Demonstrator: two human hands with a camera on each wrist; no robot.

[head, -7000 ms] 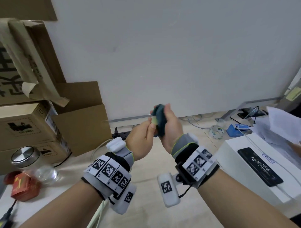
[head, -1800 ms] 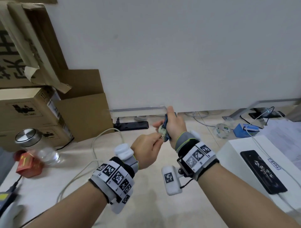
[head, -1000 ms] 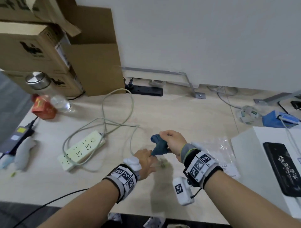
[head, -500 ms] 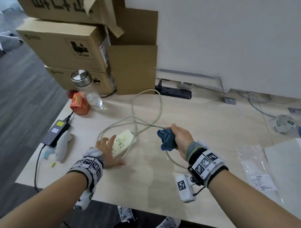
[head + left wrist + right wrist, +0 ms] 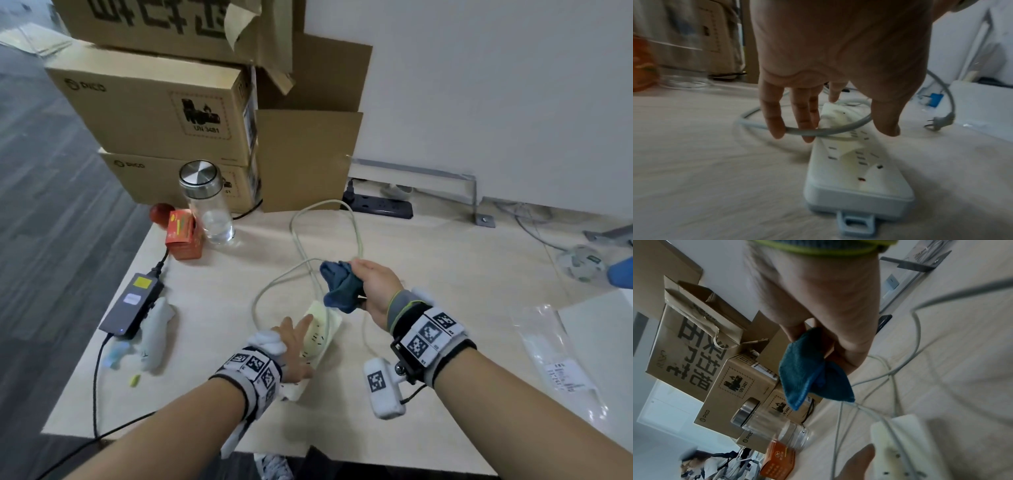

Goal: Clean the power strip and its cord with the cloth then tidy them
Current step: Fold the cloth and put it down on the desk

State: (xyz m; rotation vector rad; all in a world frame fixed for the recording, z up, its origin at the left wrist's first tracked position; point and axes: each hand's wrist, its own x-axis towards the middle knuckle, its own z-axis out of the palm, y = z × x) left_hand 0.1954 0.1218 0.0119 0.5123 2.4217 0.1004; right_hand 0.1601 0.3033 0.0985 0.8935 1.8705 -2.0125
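white power strip [image 5: 317, 337] flat on tabletop [image 5: 445, 274], cord [image 5: 354, 226] looped over it. left hand [image 5: 291, 349] spread, grip released, above strip. right hand [image 5: 375, 286] clenches blue cloth [image 5: 339, 286]. strip prob rigid, light; steady by sides. cord springy.

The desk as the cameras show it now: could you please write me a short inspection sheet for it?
Surface: pale wooden desk, against a white wall.
Job's things: white power strip flat on desk; its cord looped loosely, one strand across the strip; blue cloth bunched.
Clutter: glass jar, orange box, power adapter, plastic bag.
Grippers: left hand open over the strip; right hand grips the cloth.
Cables: black adapter lead runs off the desk edge.
Surroundings: stacked cardboard boxes.
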